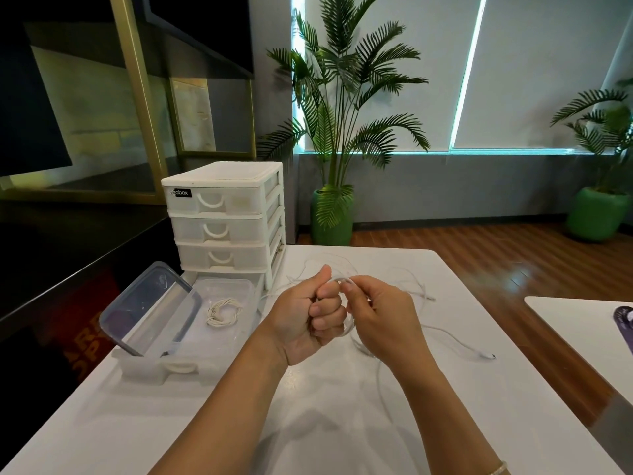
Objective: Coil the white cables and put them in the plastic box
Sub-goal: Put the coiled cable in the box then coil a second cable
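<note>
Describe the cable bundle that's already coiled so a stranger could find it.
Start at the white drawer tower on the table's left. In front of it sits a clear plastic box. The coiled cable lies inside it, wound up, unlike the loose cables sprawled across the table.

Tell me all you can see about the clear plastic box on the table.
The plastic box is a shallow rectangular tub of clear plastic, open. It sits inside a pulled-out white drawer at the foot of the drawer unit, left of the hands. One coiled white cable lies in it. A clear lid leans tilted beside it. No hand touches it.
</note>
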